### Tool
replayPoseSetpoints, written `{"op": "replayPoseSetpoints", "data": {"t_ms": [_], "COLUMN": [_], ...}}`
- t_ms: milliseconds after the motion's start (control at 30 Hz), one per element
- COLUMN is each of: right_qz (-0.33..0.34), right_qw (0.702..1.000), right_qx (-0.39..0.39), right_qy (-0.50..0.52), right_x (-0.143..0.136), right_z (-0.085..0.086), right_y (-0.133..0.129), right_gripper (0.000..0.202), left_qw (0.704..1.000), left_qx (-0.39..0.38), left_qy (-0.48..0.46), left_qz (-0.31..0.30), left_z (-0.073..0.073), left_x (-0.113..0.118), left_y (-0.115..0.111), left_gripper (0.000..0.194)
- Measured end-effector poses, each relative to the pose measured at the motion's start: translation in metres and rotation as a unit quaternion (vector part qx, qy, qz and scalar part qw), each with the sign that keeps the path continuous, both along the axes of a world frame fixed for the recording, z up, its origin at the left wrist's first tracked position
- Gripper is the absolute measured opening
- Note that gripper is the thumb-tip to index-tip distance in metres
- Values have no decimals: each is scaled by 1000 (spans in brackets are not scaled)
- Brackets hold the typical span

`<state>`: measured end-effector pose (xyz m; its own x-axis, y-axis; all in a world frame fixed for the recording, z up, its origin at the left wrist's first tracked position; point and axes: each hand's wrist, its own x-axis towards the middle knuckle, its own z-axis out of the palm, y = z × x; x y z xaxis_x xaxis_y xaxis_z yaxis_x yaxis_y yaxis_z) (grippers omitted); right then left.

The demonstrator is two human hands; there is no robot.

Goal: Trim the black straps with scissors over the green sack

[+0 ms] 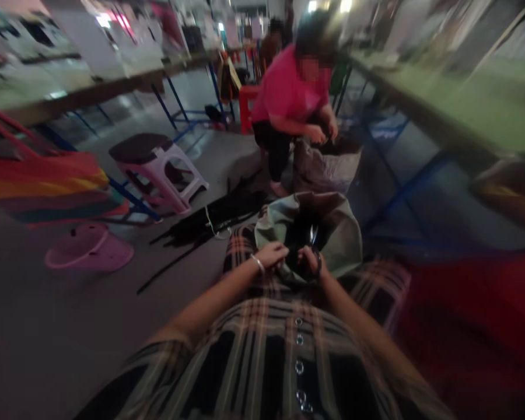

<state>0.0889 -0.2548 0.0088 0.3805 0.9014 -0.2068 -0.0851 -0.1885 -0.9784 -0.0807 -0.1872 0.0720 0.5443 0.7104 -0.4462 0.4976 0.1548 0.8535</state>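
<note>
An open greenish sack [347,233] stands between my knees with dark material [298,230] inside. Over its near left rim is my left hand [273,255], fingers pinched together on something too small and dark to make out. My right hand [308,261] is closed on the handles of scissors [313,234], whose blades point up and away over the sack. The two hands are a short gap apart. A bundle of black strips [219,219], tied with a pale cord [210,219], lies on the floor to the left of the sack.
A person in a pink top [280,81] bends over another sack [326,169] just ahead. At left are a stool [166,175], a pink basket [90,251] and a striped bag [48,181]. Long tables [446,99] run along both sides.
</note>
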Motion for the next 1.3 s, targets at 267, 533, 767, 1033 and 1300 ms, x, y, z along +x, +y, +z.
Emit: {"op": "replayPoseSetpoints", "data": {"t_ms": [267,533,767,1033,1300], "right_qz": [179,290,298,234,193], "right_qw": [973,924,901,889,895], "right_qx": [-53,-61,-65,-119,-181], "right_qy": [-136,-241,-309,-374,-359], "right_x": [18,12,13,6,0], "right_z": [-9,8,1,-19,-40], "right_y": [0,-10,-8,-9,-9], "right_gripper": [51,49,42,33,34], "left_qw": [992,998,997,994,988], "left_qx": [-56,-10,71,55,-40], "left_qy": [-67,-8,32,85,135], "left_qz": [91,62,-13,-45,-57], "left_z": [6,0,-13,-16,-32], "left_x": [0,12,15,28,26], "left_y": [27,23,25,34,41], "left_gripper": [17,25,27,24,25]}}
